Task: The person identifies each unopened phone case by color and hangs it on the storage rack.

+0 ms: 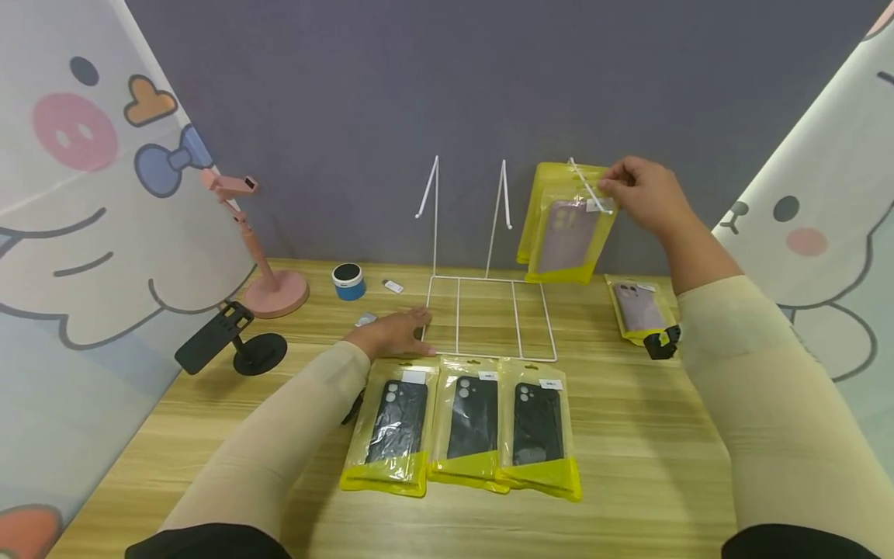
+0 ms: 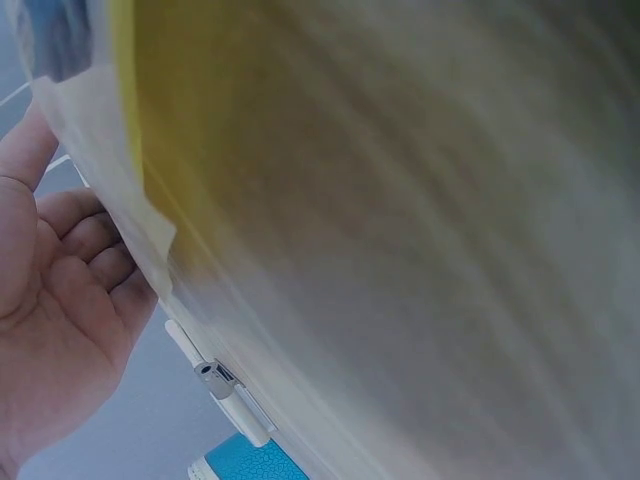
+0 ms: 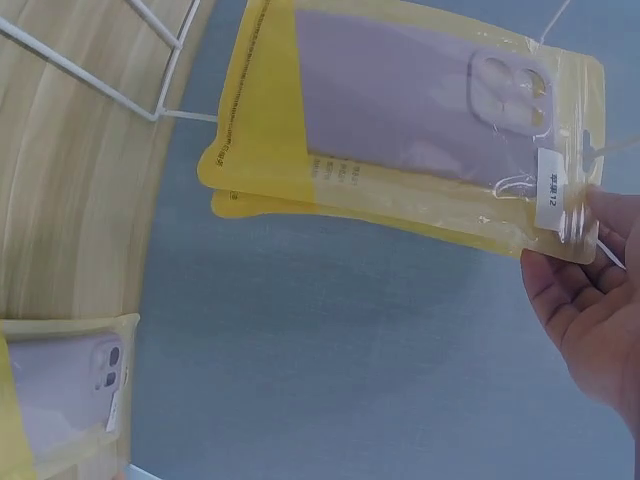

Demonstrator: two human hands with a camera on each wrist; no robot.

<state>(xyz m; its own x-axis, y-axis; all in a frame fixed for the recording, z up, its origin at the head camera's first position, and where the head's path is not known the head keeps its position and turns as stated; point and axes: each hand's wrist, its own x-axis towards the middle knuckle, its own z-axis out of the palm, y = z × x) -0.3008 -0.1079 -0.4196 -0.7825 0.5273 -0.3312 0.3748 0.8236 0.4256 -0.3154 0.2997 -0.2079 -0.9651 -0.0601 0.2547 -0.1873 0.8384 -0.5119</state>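
My right hand (image 1: 609, 185) is raised at the back right and pinches the top of a yellow packet with a lilac phone case (image 1: 567, 229), at the right hook of a white wire rack (image 1: 489, 314). In the right wrist view the fingers (image 3: 585, 285) hold the packet (image 3: 400, 130) by its hang hole, and a second packet hangs behind it. My left hand (image 1: 412, 330) lies flat on the table at the rack's front left corner. Three packets of black cases (image 1: 471, 419) lie in a row in front of the rack.
Another lilac case packet (image 1: 637, 309) lies on the table at right. At the left stand a pink phone holder (image 1: 261, 264), a black phone holder (image 1: 237, 341), a small blue speaker (image 1: 348, 281) and a white adapter (image 1: 393, 286). Cartoon curtains flank the wooden table (image 1: 628, 450).
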